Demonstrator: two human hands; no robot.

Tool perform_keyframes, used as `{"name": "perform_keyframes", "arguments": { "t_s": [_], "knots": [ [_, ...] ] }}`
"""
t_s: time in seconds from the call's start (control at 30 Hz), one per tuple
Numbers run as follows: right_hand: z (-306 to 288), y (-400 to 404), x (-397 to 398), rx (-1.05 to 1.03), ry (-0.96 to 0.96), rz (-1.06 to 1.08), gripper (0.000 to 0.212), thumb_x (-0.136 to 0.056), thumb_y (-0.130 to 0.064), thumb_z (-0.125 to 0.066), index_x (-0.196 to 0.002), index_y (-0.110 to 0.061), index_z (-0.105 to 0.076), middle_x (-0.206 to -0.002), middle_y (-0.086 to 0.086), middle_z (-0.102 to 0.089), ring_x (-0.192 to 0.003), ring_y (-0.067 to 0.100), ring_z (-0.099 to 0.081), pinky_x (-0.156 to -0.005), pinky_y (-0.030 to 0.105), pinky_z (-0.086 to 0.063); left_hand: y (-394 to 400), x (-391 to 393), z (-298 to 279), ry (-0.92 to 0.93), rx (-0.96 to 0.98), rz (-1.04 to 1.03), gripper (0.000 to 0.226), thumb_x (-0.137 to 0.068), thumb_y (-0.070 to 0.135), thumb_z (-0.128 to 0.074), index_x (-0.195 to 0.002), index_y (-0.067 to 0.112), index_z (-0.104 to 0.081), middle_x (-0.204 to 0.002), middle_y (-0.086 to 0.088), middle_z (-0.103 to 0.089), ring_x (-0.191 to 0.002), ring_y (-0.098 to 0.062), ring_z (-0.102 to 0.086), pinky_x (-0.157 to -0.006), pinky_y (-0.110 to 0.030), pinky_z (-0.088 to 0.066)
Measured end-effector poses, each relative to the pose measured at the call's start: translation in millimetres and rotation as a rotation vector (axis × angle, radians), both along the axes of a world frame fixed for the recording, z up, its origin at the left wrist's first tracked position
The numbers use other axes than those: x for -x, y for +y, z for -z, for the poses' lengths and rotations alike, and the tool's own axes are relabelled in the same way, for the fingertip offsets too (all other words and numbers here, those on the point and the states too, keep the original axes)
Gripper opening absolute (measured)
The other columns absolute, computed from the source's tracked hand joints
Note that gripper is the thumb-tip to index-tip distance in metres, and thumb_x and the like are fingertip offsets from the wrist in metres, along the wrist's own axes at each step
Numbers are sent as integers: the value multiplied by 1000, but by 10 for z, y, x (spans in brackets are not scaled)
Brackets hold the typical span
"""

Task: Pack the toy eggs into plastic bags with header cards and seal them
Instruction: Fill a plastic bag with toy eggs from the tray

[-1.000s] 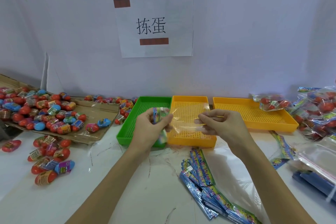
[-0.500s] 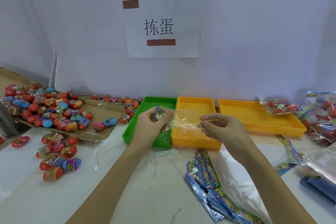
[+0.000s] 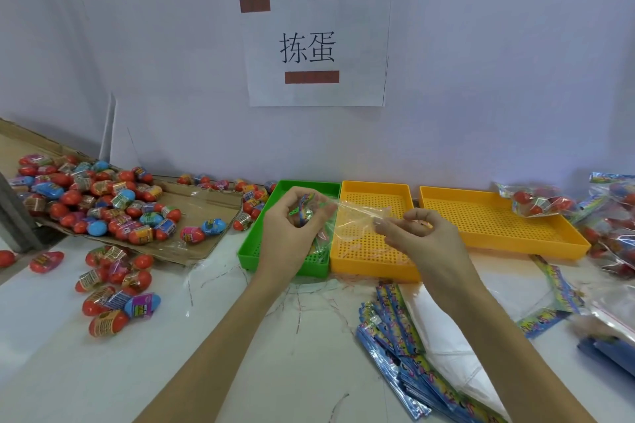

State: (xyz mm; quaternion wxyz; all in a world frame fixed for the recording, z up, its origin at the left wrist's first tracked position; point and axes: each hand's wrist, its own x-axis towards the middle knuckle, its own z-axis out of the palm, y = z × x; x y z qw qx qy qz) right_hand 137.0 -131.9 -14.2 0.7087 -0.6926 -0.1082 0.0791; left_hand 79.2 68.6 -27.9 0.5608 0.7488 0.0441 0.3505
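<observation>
both hands pinch one clear bag [image 3: 357,216] over the trays. left hand [image 3: 292,233] grips the card end, right hand [image 3: 422,237] the far edge.

A pale wall stood behind a white counter.

The wall [image 3: 481,62] was plain, lit evenly with a faint bluish cast. A white paper sign [image 3: 316,45] with two black characters and two brown bars hung flat on it. The counter [image 3: 240,354] was glossy white with thin marbled veins, meeting the wall at the back.

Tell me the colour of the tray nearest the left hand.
Green tray, perforated floor, beside two orange-yellow ones; the left hand is over it. Clearest in the head view.
</observation>
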Motion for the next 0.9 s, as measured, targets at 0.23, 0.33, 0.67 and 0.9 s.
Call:
{"name": "perform_keyframes", "arguments": {
  "t_s": [0.23,0.33,0.67,0.9],
  "knots": [
    [-23,-51,-44,-396,334,-207,33,-93,-23,-73,-120,-4,-71,-117,12,-76,-110,21,-74,-96,30,-54,-9,0,-8,-41,34,-28,20,-88,36,-78,-102,25,-69,-85,0,-74,-57,-31,-65,-45,-29,-49],
    [-7,-24,-33,-491,410,-212,30,-92,-20,-74,-117,-11,-61,-118,10,-76,-111,21,-73,-93,29,-56,-4,-3,-1,-58,125,-12,21,-91,37,-78,-103,22,-69,-70,-5,-72,-50,-13,-64,-43,-18,-44],
    [-5,46,51,150,-224,-26,18,-86,-49,-75,-98,-36,-79,-92,-19,-76,-88,-2,-67,-72,17,-51,24,1,-26,27,196,134,31,-81,38,-83,-108,25,-74,-84,1,-78,-60,-15,-72,-60,-23,-59],
    [-40,-89,-52,164,-347,-137,16,-84,-39,-80,-93,-27,-83,-87,-14,-79,-89,-1,-71,-69,7,-51,-6,40,2,-5,-179,207,28,-91,24,-81,-117,23,-71,-105,11,-77,-62,-16,-74,-68,-24,-61]
  ]
}}
